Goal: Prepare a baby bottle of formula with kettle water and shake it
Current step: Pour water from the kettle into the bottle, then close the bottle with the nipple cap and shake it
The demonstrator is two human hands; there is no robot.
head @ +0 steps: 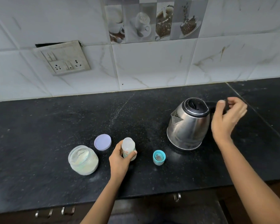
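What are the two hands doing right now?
Left hand: closed around the baby bottle, which stands on the counter.
Right hand: open, at the kettle handle, not gripping it.

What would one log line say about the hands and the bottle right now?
left hand: holds open baby bottle upright on counter | right hand: open at kettle handle | kettle: standing | teal bottle cap: off | formula jar: open

Left hand point(120, 159) wraps the open bottle point(128, 148) on the counter point(55, 126); right hand point(228, 117), fingers spread, at the kettle point(188, 125) handle.
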